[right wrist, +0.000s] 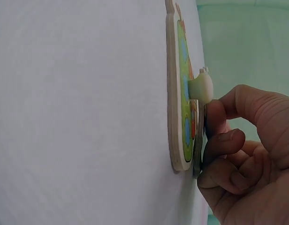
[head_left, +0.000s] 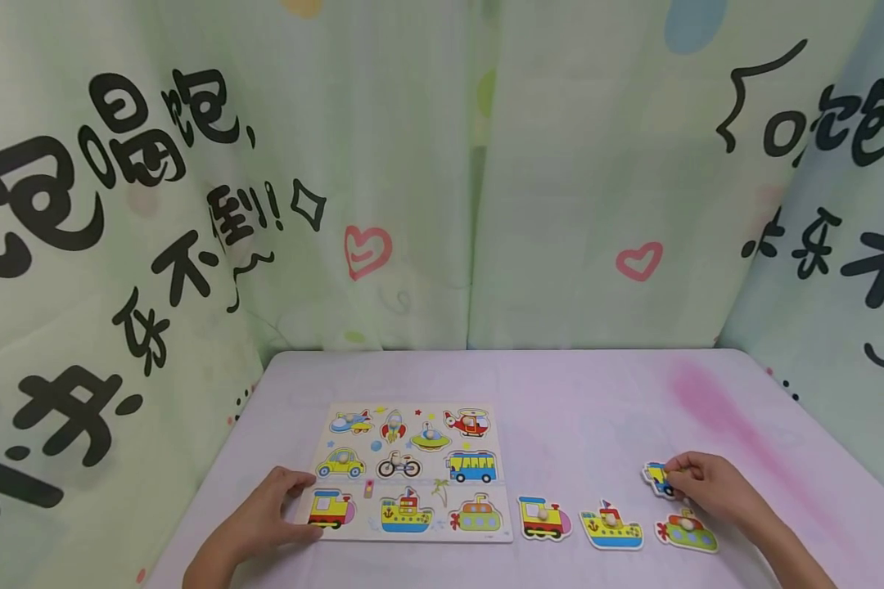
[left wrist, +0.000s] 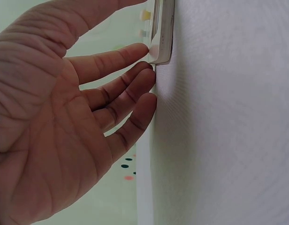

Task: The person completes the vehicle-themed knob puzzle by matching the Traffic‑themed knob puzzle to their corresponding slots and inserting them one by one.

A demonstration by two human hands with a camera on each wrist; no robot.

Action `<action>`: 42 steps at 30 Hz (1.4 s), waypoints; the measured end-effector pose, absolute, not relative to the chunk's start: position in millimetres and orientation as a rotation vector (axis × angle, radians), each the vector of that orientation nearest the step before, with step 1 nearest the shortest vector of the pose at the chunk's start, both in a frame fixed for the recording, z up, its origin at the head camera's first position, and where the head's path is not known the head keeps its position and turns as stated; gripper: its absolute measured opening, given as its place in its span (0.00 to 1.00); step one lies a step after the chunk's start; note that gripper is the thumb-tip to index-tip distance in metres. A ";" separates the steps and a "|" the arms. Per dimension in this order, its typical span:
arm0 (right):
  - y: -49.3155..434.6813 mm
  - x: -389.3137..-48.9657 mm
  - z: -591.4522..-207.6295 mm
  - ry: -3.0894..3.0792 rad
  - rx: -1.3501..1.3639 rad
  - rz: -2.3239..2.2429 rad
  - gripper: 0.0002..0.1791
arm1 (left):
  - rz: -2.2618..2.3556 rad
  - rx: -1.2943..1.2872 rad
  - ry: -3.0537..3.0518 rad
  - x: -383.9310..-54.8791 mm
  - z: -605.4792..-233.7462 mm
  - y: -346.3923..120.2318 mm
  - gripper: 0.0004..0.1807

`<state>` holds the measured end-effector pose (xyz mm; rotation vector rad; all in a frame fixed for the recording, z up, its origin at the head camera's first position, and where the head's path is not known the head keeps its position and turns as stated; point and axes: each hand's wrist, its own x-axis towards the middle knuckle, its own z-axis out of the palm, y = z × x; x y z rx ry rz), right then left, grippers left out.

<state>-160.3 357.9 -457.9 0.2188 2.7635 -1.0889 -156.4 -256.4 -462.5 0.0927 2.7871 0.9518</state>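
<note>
My left hand (head_left: pixel 261 515) rests at the left edge of a picture puzzle board (head_left: pixel 405 536), with fingertips on the edge and thumb by the near corner. In the left wrist view its fingers (left wrist: pixel 118 61) are loosely bent beside the board's corner. My right hand (head_left: pixel 718 487) pinches a blue-and-yellow vehicle puzzle piece (head_left: pixel 656 478), partly hidden by the fingers. Just nearer lies a green submarine puzzle piece (head_left: pixel 685 532); the right wrist view shows its round knob (right wrist: pixel 203 88) close to my fingertips.
A train puzzle piece (head_left: pixel 543 519) and a boat puzzle piece (head_left: pixel 610 528) lie in a row right of the board. The table (head_left: pixel 575 409) has a white cloth with a pink streak. Printed curtains (head_left: pixel 412 164) hang behind and at both sides.
</note>
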 end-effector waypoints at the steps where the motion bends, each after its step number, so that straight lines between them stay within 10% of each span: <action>1: 358.0 -159.9 -457.6 2.761 0.224 -1.098 0.13 | 0.947 0.094 2.790 -156.4 -462.4 -256.4 0.41; 42: 247.7 -155.0 -457.3 2.696 0.117 -1.423 0.10 | 0.939 0.072 2.806 -155.2 -462.8 -254.3 0.41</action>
